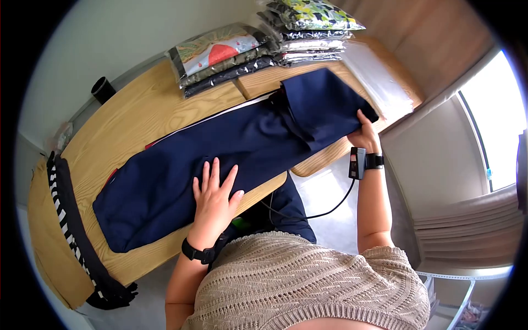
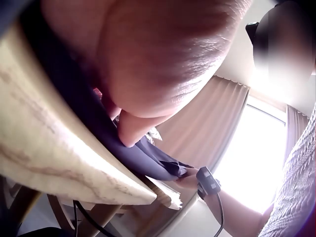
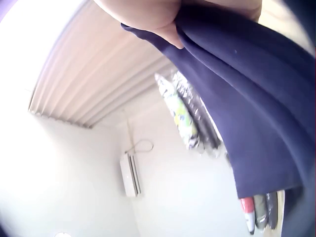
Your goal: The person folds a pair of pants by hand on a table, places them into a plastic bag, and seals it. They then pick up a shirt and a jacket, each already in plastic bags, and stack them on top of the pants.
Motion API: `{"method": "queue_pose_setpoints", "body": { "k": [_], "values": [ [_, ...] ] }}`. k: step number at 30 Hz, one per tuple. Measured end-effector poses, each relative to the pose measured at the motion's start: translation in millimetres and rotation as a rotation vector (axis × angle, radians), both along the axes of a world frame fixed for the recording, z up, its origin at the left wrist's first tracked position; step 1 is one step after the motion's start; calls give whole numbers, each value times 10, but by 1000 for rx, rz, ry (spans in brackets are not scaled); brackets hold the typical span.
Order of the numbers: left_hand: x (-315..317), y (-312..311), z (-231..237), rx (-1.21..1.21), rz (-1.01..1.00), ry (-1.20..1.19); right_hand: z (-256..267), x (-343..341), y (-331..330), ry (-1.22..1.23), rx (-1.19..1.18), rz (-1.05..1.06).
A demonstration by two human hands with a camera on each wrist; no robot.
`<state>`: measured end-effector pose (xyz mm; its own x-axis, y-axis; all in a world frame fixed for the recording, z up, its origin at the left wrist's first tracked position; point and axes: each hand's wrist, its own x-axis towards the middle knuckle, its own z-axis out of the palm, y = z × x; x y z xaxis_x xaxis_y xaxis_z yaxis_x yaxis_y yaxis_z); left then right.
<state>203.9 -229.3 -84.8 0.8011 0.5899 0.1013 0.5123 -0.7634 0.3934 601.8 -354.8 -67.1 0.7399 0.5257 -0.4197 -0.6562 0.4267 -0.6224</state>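
A navy blue garment [image 1: 181,148], folded into a long strip with a thin white and red edge showing along its far side, lies across the table. Its right end is turned back as a broad flap [image 1: 324,99]. My left hand [image 1: 214,201] rests on the cloth near its middle, fingers straight and spread. At the right end my right hand [image 1: 364,135] grips the corner of the cloth, thumb on top. The right wrist view shows the raised cloth [image 3: 247,108] hanging in folds from that hand, whose fingers are partly hidden behind it.
Bagged folded clothes [image 1: 220,55] stand at the table's back edge beside a taller stack of bagged clothes [image 1: 308,38]. Clear plastic bags [image 1: 379,82] lie at the back right. A black and white striped cloth [image 1: 71,231] drapes over the left end. The wooden table [image 1: 148,99] has a curved front edge.
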Motion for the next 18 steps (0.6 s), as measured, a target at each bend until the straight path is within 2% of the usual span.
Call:
{"method": "queue_pose_setpoints", "body": {
  "k": [2, 3, 6, 7, 8, 10, 11, 13, 14, 16, 18],
  "values": [
    [15, -11, 24, 8, -13, 24, -248, 36, -42, 39, -165, -7],
    [23, -16, 32, 12, -11, 34, -225, 4, -86, 53, -99, 28],
    [31, -24, 40, 13, -15, 52, -185, -27, -132, 28, -121, 7],
    [28, -25, 39, 14, -13, 51, -111, -85, -135, -58, -101, -83],
    [32, -23, 37, 14, -8, 48, -271, 38, -217, -281, -49, -101],
    [34, -26, 41, 18, -7, 48, 121, -599, 41, -880, -400, -589],
    [39, -25, 42, 23, -4, 46, 15, -557, 44, -1341, -738, -603],
    [35, -30, 31, 30, -2, 41, 220, -971, 149, -1613, -661, -45],
    [38, -37, 29, 39, -2, 33, 183, -1105, 210, -1610, -675, 156],
    [49, -44, 31, 30, -3, 41, 72, -1322, 329, -1921, -908, 226],
    [49, -38, 57, 28, 2, 51, 78, -1470, 423, -1890, -1194, 418]
  ]
}}
